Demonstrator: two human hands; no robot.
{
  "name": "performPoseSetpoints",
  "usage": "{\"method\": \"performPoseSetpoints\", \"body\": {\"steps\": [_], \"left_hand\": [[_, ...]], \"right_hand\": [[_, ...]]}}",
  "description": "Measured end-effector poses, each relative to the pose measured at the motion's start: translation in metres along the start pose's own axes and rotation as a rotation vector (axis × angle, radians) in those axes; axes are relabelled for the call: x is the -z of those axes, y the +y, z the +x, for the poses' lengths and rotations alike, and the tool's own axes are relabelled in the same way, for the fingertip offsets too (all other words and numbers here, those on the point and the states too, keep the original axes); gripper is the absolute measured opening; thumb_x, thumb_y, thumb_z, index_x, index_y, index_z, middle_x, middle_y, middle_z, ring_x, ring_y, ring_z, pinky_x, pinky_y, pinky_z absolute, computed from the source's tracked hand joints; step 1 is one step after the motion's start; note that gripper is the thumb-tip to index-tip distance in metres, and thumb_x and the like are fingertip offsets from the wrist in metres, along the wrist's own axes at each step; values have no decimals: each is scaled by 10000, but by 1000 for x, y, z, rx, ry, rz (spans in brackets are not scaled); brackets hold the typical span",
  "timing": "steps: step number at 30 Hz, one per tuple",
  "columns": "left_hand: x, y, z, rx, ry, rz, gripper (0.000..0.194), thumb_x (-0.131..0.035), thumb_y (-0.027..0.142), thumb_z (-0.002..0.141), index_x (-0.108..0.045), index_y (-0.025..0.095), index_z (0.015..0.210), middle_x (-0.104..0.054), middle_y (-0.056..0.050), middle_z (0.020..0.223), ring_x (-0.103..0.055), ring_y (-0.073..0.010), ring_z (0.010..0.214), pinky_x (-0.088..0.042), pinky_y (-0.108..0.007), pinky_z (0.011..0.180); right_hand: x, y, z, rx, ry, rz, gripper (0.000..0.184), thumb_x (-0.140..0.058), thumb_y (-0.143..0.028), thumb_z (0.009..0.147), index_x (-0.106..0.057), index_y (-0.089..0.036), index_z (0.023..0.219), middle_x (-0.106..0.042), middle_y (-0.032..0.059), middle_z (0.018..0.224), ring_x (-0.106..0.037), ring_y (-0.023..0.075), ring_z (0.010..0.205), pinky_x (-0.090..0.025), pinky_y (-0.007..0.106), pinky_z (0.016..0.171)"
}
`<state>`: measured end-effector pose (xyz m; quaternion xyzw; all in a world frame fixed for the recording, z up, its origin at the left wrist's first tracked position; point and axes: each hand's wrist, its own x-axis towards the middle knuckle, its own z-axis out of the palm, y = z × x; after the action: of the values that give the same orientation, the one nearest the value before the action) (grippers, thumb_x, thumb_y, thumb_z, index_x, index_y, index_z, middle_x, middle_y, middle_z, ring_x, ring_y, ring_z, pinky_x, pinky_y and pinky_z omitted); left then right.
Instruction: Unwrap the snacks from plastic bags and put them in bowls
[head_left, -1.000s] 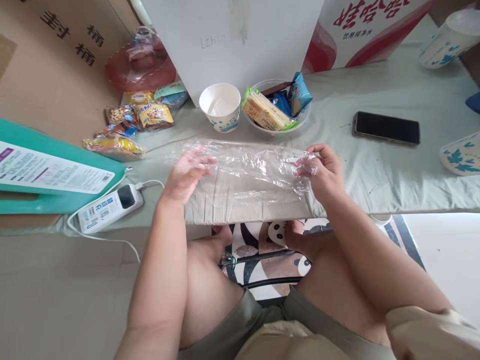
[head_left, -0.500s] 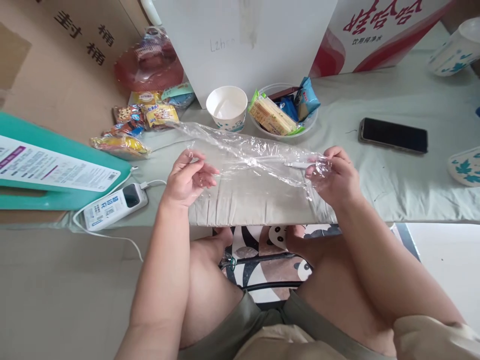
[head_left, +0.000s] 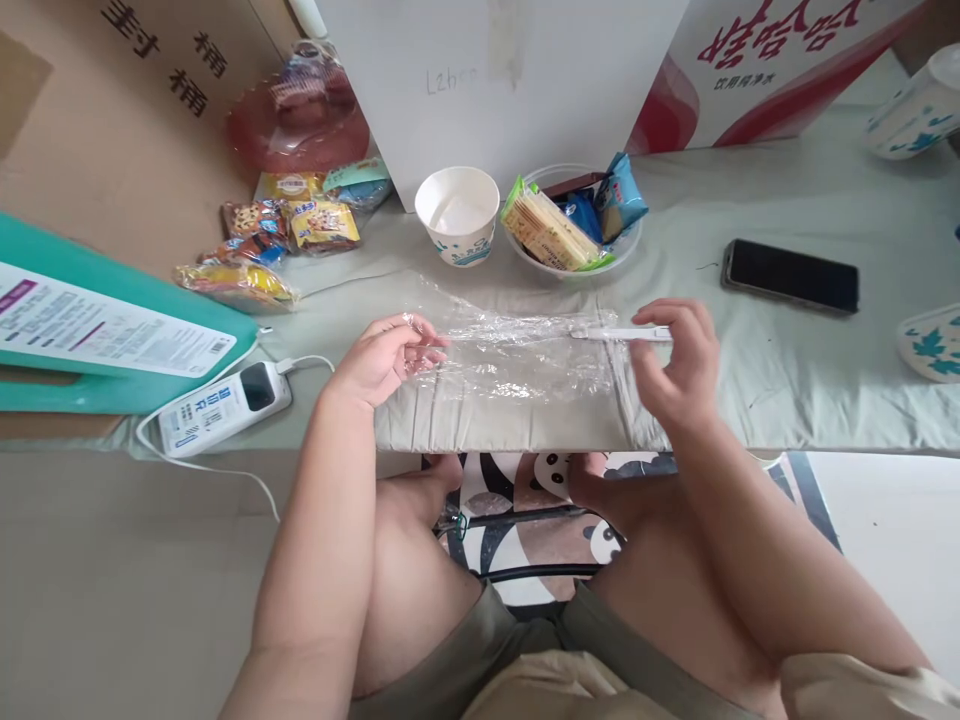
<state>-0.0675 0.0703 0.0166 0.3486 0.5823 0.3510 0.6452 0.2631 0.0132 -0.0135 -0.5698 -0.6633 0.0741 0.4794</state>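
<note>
There are 2 hands over the near part of the pale green cloth-covered table (head_left: 795, 390), and 1 crinkled sheet of clear plastic film (head_left: 517, 370) spans the gap between them. 1 slim white plastic stick (head_left: 622, 334) lies level at the film's right end, its left part against the film.

The left hand (head_left: 390, 358) reaches in from the near left, palm turned inward, fingers bent and loosely bunched with their tips at the film's left edge; how firmly they grip, I cannot tell. The right hand (head_left: 679, 355) comes from the near right, wrist angled toward the left, its thumb and index finger pinching the stick while the other fingers curl behind.

Beyond the film stand 1 white paper cup with blue-green print (head_left: 457, 215) and, just right of it, 1 round clear plastic bowl (head_left: 574, 268) holding at least 4 wrapped snacks, 1 of them a pale yellow cracker packet with green ends (head_left: 555, 230). Farther right lies 1 black phone (head_left: 791, 275); 2 more leaf-printed cups show at the right edge.

On the left are 1 white power bank (head_left: 225, 408) with a white cable plugged in, 1 teal plastic container (head_left: 120, 310) and several colourful snack packets (head_left: 322, 225), overlapping too much to count surely.
</note>
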Motion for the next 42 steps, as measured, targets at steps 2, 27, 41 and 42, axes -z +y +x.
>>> {"method": "performPoseSetpoints", "body": {"steps": [2, 27, 41, 42], "left_hand": [[-1, -2, 0, 19, -12, 36, 62, -646, 145, 664, -637, 152, 725, -776, -76, 768, -730, -139, 615, -505, -159, 497], [-1, -8, 4, -55, 202, -30, 106, -583, 81, 733, -647, 159, 764, -671, -28, 603, -657, -103, 518, -435, -124, 428], [-3, 1, 2, -21, 151, -36, 211, -638, 239, 739, -596, 218, 944, -754, -53, 812, -735, -188, 726, -417, -192, 464], [-2, 2, 2, -12, 147, -36, 237, -633, 246, 732, -593, 222, 965, -754, -53, 819, -738, -196, 739, -417, -199, 467]], "right_hand": [[-10, -8, -4, 210, -152, -35, 288, -638, -290, 844, -649, -232, 1125, -700, 113, 1133, -664, 285, 1078, -542, 470, 934], [-12, -56, -30, 697, -257, 14, 257, -617, -162, 924, -703, -253, 1149, -799, 15, 1004, -702, 175, 891, -489, 364, 791], [-11, -55, -36, 616, -749, 39, 255, -519, -310, 1023, -743, -239, 1123, -748, 16, 782, -666, 175, 723, -453, 366, 694], [-12, -55, -37, 603, -819, 75, 283, -502, -332, 1035, -739, -220, 1142, -734, 14, 755, -658, 170, 689, -455, 356, 672]]}}
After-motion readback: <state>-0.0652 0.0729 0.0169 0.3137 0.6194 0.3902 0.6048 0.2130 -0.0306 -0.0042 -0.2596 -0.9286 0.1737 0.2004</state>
